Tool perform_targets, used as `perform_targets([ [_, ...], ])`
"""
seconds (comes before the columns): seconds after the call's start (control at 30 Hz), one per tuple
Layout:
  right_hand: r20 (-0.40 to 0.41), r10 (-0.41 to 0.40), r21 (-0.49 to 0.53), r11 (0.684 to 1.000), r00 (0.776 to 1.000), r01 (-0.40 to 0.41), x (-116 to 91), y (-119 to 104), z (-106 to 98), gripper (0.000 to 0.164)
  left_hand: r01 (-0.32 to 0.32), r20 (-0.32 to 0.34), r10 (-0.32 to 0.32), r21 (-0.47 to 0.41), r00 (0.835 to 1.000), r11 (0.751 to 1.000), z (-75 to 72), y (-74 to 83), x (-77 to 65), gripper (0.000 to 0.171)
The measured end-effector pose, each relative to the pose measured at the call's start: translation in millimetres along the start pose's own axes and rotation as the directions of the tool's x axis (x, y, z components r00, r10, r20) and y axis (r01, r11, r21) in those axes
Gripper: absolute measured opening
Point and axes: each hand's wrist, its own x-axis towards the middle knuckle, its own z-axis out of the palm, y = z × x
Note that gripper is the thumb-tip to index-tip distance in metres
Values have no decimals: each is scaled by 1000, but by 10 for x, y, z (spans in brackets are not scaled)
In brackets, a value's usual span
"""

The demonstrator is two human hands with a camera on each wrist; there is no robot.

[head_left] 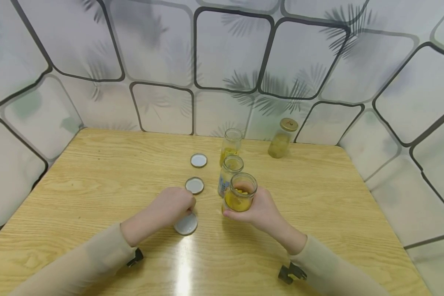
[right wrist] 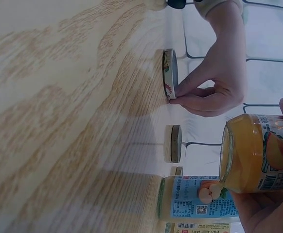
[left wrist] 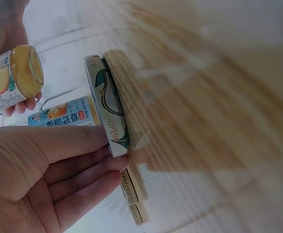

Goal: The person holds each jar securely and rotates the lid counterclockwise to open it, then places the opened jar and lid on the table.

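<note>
My left hand (head_left: 173,205) pinches the edge of the nearest jar lid (head_left: 186,225) between thumb and fingers. The lid lies white inside up at the tabletop; its printed rim reads "OPEN" in the left wrist view. My right hand (head_left: 263,210) grips an open glass jar (head_left: 238,201) of yellow fruit, with a peach on its label (right wrist: 278,150). In the right wrist view, the jar's base is raised above the table. Just behind it stands an open blue-labelled jar (head_left: 225,181), partly hidden in the head view.
Another open jar (head_left: 229,149) stands farther back in the row. Two upturned lids (head_left: 194,186) lie left of the jars. A jar with a gold lid (head_left: 281,139) stands at the back right of the wooden table (head_left: 126,164), near a patterned curtain (head_left: 229,49).
</note>
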Motion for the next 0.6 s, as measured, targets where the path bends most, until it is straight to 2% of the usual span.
perform_targets([
  [0.33, 8, -21, 11, 1000, 1000, 20, -2, 17, 28, 56, -1, -3, 1, -3, 1000, 1000, 18, -12, 0, 16],
  [0.6, 21, 3, -4, 1000, 1000, -3, -16, 47, 69, 54, 5, 4, -5, -16, 1000, 1000, 9, -7, -4, 14],
])
